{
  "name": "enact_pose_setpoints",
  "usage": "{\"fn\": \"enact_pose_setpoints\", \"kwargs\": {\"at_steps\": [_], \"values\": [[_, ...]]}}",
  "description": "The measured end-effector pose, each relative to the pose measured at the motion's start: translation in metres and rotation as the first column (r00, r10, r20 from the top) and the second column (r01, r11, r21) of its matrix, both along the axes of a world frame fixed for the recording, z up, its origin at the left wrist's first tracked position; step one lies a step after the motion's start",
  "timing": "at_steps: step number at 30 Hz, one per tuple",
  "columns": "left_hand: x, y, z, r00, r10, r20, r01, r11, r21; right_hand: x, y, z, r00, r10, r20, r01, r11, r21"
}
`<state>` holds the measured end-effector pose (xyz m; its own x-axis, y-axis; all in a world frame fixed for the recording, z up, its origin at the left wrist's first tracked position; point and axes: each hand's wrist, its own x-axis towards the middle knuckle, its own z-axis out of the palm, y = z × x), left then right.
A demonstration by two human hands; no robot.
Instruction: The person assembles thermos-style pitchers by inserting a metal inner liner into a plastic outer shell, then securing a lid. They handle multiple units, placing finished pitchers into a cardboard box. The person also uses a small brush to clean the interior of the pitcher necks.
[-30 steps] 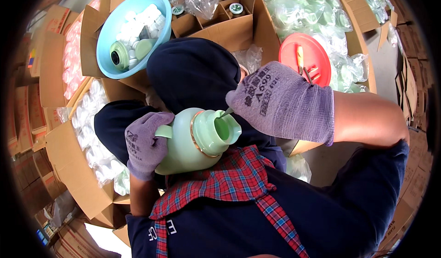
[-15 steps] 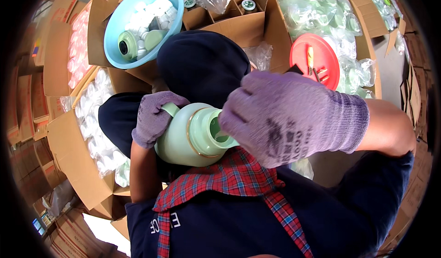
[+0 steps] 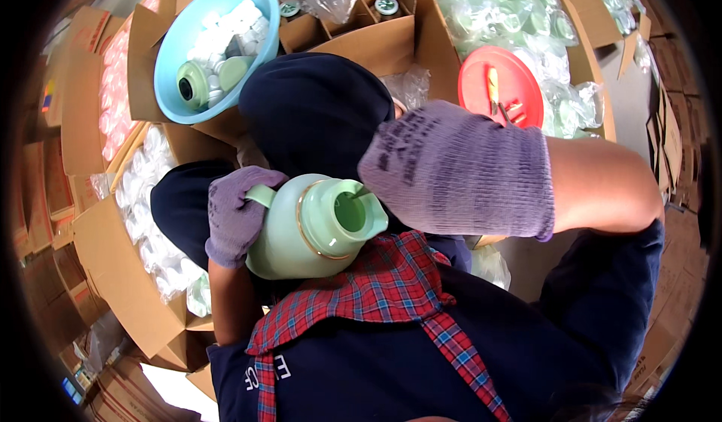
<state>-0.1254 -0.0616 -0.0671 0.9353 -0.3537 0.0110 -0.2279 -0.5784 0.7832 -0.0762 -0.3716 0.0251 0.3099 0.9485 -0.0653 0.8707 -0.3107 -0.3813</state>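
Note:
My left hand (image 3: 239, 215), in a purple knit glove, is wrapped round the handle of a pale green vacuum jug (image 3: 289, 230). The jug lies tilted on its side over my lap, its open mouth and pouring lip facing right. A gold line rings its shoulder. At the far rim of the mouth is my right hand (image 3: 459, 170), also gloved, back of the hand up and fingers curled inward. A thin dark tip shows at the rim beside those fingers; the glove hides what they hold.
A blue basin (image 3: 162, 72) at the far left holds white caps and green parts. On the right, a red round tray (image 3: 470, 83) bears a yellow-handled tool (image 3: 493, 83) atop a carton of bagged green parts (image 3: 519, 16). More cartons stand around, one with white parts (image 3: 154, 219).
My right hand has rolled over and shifted slightly up and back from the jug's mouth, showing more of the opening. My left hand keeps its hold on the handle. The view has shifted slightly.

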Motion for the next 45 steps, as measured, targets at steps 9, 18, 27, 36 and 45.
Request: {"fn": "enact_pose_setpoints", "kwargs": {"at_steps": [9, 18, 27, 36, 45], "values": [[0.001, 0.002, -0.004, 0.998, 0.035, -0.045, -0.036, 0.999, -0.028, -0.005, 0.025, 0.023, 0.980, 0.019, 0.198, -0.015, 1.000, -0.022], [0.003, 0.004, -0.008, 0.991, 0.033, -0.131, -0.047, 0.993, -0.109, 0.000, 0.035, 0.004, 0.925, 0.159, 0.346, -0.222, 0.963, 0.152], [0.019, -0.007, -0.014, 0.965, -0.116, -0.236, 0.092, 0.989, -0.114, -0.010, 0.032, 0.002, 0.926, 0.192, 0.325, -0.282, 0.925, 0.255], [0.012, -0.003, -0.003, 0.959, -0.189, -0.213, 0.165, 0.978, -0.128, -0.017, 0.013, -0.006, 0.960, -0.028, 0.278, -0.071, 0.937, 0.342], [-0.014, 0.001, 0.012, 0.964, -0.039, 0.264, 0.034, 0.999, 0.024, -0.038, -0.003, 0.009, 0.931, -0.122, 0.344, 0.117, 0.992, 0.034]]}}
